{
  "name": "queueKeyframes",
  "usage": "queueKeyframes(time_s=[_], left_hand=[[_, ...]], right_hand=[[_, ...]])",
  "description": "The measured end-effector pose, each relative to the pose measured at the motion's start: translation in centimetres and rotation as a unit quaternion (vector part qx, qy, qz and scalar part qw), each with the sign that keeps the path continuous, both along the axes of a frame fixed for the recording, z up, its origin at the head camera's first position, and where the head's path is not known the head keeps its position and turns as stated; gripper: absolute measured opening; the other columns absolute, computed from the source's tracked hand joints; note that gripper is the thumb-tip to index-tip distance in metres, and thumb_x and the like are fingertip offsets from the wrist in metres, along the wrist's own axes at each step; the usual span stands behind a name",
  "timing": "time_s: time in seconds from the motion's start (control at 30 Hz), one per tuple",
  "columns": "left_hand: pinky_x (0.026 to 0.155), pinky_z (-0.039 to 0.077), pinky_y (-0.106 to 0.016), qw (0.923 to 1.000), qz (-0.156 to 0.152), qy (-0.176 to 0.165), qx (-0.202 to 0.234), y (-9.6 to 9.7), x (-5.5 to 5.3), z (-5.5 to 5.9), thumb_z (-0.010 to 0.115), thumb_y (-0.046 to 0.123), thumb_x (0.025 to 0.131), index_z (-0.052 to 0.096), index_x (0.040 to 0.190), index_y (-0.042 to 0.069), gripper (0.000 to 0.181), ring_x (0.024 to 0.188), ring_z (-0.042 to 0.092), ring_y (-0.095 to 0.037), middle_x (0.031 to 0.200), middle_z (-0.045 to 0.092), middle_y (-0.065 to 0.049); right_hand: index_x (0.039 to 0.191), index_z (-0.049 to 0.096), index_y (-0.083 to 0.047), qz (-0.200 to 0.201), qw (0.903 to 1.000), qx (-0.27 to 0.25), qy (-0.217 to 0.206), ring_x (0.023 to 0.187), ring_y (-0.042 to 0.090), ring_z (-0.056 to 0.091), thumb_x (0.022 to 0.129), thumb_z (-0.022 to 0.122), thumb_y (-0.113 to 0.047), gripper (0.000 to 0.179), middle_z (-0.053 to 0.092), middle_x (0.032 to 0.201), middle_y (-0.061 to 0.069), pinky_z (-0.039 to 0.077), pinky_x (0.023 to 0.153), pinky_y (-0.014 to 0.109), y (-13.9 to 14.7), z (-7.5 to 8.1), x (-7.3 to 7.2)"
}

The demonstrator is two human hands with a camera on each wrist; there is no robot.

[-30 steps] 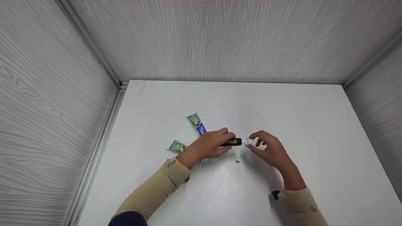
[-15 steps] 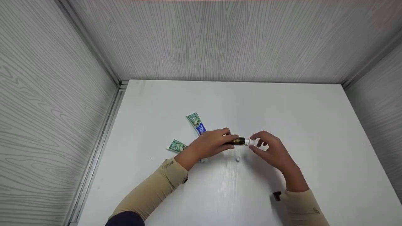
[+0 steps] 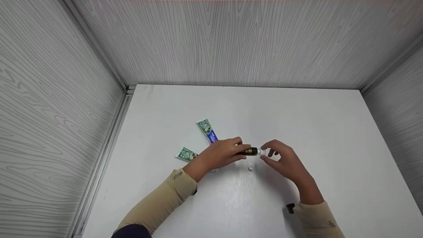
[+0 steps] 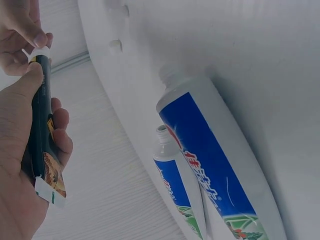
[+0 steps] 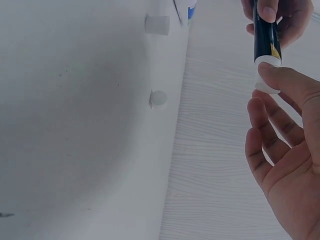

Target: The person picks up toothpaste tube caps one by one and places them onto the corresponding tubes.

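Observation:
My left hand (image 3: pixel 222 152) grips a black toothpaste tube (image 4: pixel 42 107) with gold print, its capped end pointing toward my right hand. The thumb and index finger of my right hand (image 3: pixel 283 159) pinch a white cap (image 5: pixel 267 82) at the end of this tube. The cap is in line with the tube and sits over its nozzle. Beside and partly under my left forearm lie two blue, green and white toothpaste tubes, one farther back (image 3: pixel 207 130) and one nearer (image 3: pixel 186 154). In the left wrist view the smaller-looking one shows a bare threaded neck (image 4: pixel 161 132).
Two loose white caps, one upright-looking (image 5: pixel 157 25) and one round end-on (image 5: pixel 158 98), rest on the white table (image 3: pixel 314 119). Grey wood-grain panels (image 3: pixel 211 43) stand behind the table and at both sides.
A second ago part of the nozzle showed between the black tube and the cap. The cap and the tube have since come together, and the left hand has shifted slightly along the tube.

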State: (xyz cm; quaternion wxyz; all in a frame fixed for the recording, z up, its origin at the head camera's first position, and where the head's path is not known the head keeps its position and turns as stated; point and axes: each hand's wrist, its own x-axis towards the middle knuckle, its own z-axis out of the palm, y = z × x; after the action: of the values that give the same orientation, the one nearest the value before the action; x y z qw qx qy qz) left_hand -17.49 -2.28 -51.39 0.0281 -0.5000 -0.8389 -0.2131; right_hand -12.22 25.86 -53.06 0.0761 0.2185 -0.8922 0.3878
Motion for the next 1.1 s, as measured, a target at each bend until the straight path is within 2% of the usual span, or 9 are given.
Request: queueKeyframes(time_s=[0.23, 0.53, 0.63, 0.8, 0.87, 0.93, 1.1], left_hand=[[0.074, 0.054, -0.028, 1.0000, 0.004, 0.006, 0.002, 0.0, 0.4, 0.0, 0.064, 0.033, 0.108, 0.067, 0.140, 0.019, 0.035, 0.083, 0.060, -0.011, 0.109, 0.066, -0.002], [0.073, 0.053, -0.028, 0.9997, 0.005, 0.017, 0.017, 0.0, 0.9, -0.3, 0.063, 0.032, 0.108, 0.068, 0.140, 0.020, 0.034, 0.082, 0.059, -0.011, 0.110, 0.067, -0.002], [0.073, 0.053, -0.028, 0.9996, 0.003, 0.018, 0.021, 0.0, 1.1, -0.3, 0.063, 0.031, 0.108, 0.068, 0.140, 0.020, 0.034, 0.082, 0.059, -0.011, 0.110, 0.067, -0.002], [0.073, 0.053, -0.028, 0.9995, 0.002, 0.006, 0.031, 0.0, 1.3, -0.4, 0.065, 0.029, 0.108, 0.068, 0.140, 0.019, 0.034, 0.082, 0.059, -0.011, 0.109, 0.067, -0.002], [0.073, 0.052, -0.028, 0.9995, 0.005, 0.004, 0.030, 0.0, 1.4, -0.5, 0.065, 0.029, 0.108, 0.068, 0.141, 0.018, 0.035, 0.082, 0.058, -0.011, 0.110, 0.067, -0.002], [0.072, 0.052, -0.027, 0.9996, 0.008, 0.001, 0.028, -0.1, 1.5, -0.5, 0.065, 0.030, 0.108, 0.067, 0.142, 0.018, 0.036, 0.082, 0.058, -0.011, 0.110, 0.067, -0.002], [0.072, 0.052, -0.027, 0.9995, 0.016, -0.008, 0.026, -0.3, 1.5, -0.8, 0.064, 0.032, 0.108, 0.067, 0.142, 0.018, 0.036, 0.083, 0.058, -0.011, 0.111, 0.066, -0.003]], right_hand=[[0.117, 0.075, -0.018, 0.016, 0.9997, -0.006, -0.017, 0.086, 0.009, 0.068, 0.090, 0.086, -0.007, 0.031, 0.073, 0.113, -0.007, 0.059, 0.080, 0.046, -0.2, 0.4, 0.1], [0.130, 0.074, -0.021, 0.039, 0.9947, 0.008, -0.095, 0.093, 0.008, 0.067, 0.104, 0.072, -0.025, 0.027, 0.074, 0.120, -0.010, 0.056, 0.087, 0.040, 0.3, 1.0, 0.3], [0.133, 0.073, -0.021, 0.042, 0.9902, 0.007, -0.133, 0.098, 0.013, 0.069, 0.108, 0.065, -0.034, 0.029, 0.074, 0.122, -0.010, 0.056, 0.086, 0.035, 0.3, 1.1, 0.3], [0.137, 0.072, -0.021, 0.038, 0.9816, -0.005, -0.187, 0.097, 0.032, 0.069, 0.112, 0.053, -0.042, 0.037, 0.074, 0.119, -0.001, 0.054, 0.080, 0.033, 0.4, 1.0, 0.3], [0.140, 0.070, -0.020, 0.030, 0.9814, -0.006, -0.190, 0.096, 0.035, 0.068, 0.114, 0.049, -0.043, 0.041, 0.073, 0.117, 0.002, 0.053, 0.080, 0.036, 0.4, 0.9, 0.4], [0.143, 0.068, -0.021, 0.020, 0.9832, -0.004, -0.181, 0.098, 0.033, 0.069, 0.114, 0.047, -0.044, 0.042, 0.073, 0.124, 0.003, 0.053, 0.084, 0.040, 0.4, 0.9, 0.5], [0.141, 0.066, -0.028, 0.002, 0.9929, -0.007, -0.118, 0.100, 0.016, 0.066, 0.111, 0.056, -0.040, 0.033, 0.070, 0.131, -0.006, 0.054, 0.087, 0.044, 0.2, 1.0, 0.8]])
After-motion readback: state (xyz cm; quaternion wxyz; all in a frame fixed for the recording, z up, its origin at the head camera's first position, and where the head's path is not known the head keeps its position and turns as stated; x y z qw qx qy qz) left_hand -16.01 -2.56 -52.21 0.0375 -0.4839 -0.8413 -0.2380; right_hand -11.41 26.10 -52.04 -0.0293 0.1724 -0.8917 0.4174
